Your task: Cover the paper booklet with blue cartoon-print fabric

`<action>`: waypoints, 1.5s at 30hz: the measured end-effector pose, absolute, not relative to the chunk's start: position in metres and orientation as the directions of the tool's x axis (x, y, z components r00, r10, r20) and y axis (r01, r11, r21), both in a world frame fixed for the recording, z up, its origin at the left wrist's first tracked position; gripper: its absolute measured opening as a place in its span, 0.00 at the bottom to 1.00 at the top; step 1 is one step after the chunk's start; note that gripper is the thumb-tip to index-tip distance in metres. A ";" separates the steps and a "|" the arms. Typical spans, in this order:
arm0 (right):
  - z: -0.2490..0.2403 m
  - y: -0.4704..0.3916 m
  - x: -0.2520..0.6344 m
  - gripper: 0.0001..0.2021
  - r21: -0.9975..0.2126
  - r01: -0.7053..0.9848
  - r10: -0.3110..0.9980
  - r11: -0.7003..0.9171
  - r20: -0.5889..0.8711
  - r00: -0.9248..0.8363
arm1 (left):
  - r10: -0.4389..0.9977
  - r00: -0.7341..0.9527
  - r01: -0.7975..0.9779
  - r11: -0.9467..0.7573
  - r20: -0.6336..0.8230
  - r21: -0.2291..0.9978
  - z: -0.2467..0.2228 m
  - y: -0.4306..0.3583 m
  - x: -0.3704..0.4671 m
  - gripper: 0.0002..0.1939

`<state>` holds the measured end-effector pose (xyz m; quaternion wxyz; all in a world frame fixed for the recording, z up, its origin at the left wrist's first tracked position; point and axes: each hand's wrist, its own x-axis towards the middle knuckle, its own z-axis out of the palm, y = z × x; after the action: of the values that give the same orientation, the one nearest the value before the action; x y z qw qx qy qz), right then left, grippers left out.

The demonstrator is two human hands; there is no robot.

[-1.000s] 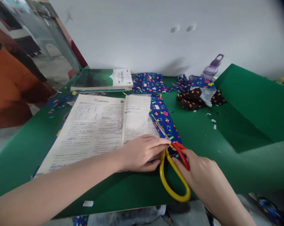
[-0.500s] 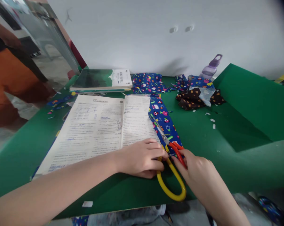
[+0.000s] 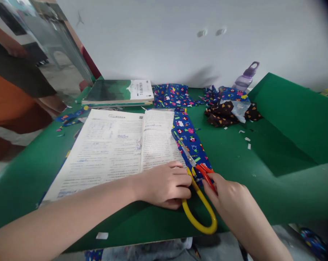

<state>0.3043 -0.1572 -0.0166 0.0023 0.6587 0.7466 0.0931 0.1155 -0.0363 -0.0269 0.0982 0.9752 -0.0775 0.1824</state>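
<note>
An open book [image 3: 106, 145] with printed pages lies on the green table. Blue patterned material [image 3: 189, 136] sticks out past its right edge. My right hand [image 3: 230, 195] is closed round the red handles of the scissors [image 3: 206, 174], whose blades lie over the blue material beside the page. On the book's lower right part rests my left hand [image 3: 166, 185], fingers bent and touching a yellow handle [image 3: 207, 229] that loops toward the table's front edge. What its fingertips grip is partly hidden.
Stacked books [image 3: 117, 90] lie at the back, beside blue patterned scraps [image 3: 170, 95]. Brown and blue crumpled pieces [image 3: 222, 114] and a purple bottle [image 3: 244, 79] are at the back right. A green panel [image 3: 294, 116] stands right. People are at the far left.
The person in orange at the left has shifted, showing more of another person behind. The camera view has moved slightly. My hands and the scissors hold nearly the same pose.
</note>
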 end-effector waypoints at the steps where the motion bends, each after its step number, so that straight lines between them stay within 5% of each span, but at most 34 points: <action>1: -0.017 -0.157 0.305 0.21 0.158 0.979 0.982 0.129 0.117 -0.148 | -0.116 0.921 -0.189 -0.968 0.371 0.165 -0.027 -0.036 0.116 0.07; 9: -0.011 -0.159 0.305 0.20 0.170 0.966 0.963 0.194 0.155 -0.221 | -0.116 0.916 -0.189 -0.969 0.385 0.158 -0.025 -0.037 0.115 0.06; 20: -0.016 -0.153 0.313 0.19 -0.018 0.996 0.987 0.090 0.134 -0.087 | -0.114 0.913 -0.196 -0.965 0.392 0.176 -0.023 -0.036 0.115 0.07; 45: -0.014 -0.156 0.316 0.14 -0.104 0.993 0.997 -0.057 0.047 0.062 | -0.111 0.920 -0.198 -0.959 0.375 0.204 -0.027 -0.035 0.114 0.08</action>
<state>0.3158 -0.1557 -0.0138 -0.0541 0.7267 0.6846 -0.0187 0.1142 -0.0347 -0.0268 0.1196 0.9725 -0.0793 0.1833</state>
